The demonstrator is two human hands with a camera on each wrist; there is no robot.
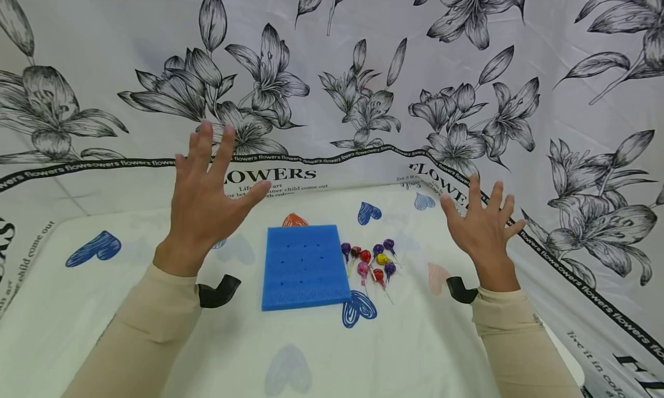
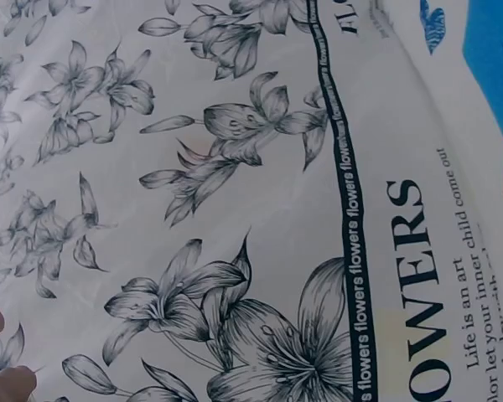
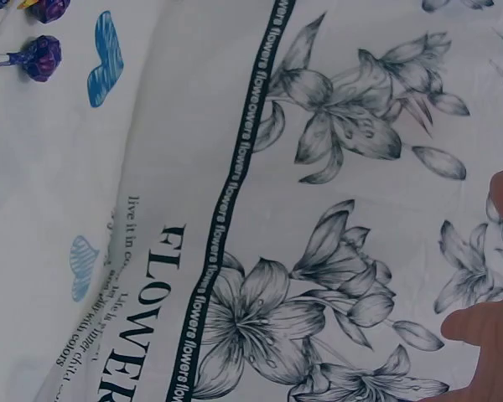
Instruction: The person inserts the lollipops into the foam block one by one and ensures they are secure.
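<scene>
My left hand (image 1: 204,205) is raised above the table, fingers straight and spread, holding nothing. On the other side my right hand (image 1: 482,228) is also lifted, its fingers spread and nothing in them. Between the hands lies a flat blue foam block (image 1: 303,268) with several small dark holes in its top. Just right of the foam, several wrapped lollipops (image 1: 378,275) in purple, red, pink and yellow lie in a loose group. In the right wrist view a purple lollipop (image 3: 42,59) shows at the upper left, with fingertips (image 3: 478,327) at the right edge.
The white table cover (image 1: 228,352) carries printed hearts. Behind it hangs a white curtain (image 1: 363,18) with black flower prints and a dark lettered band. Black wrist mounts (image 1: 220,292) stick out from both sleeves.
</scene>
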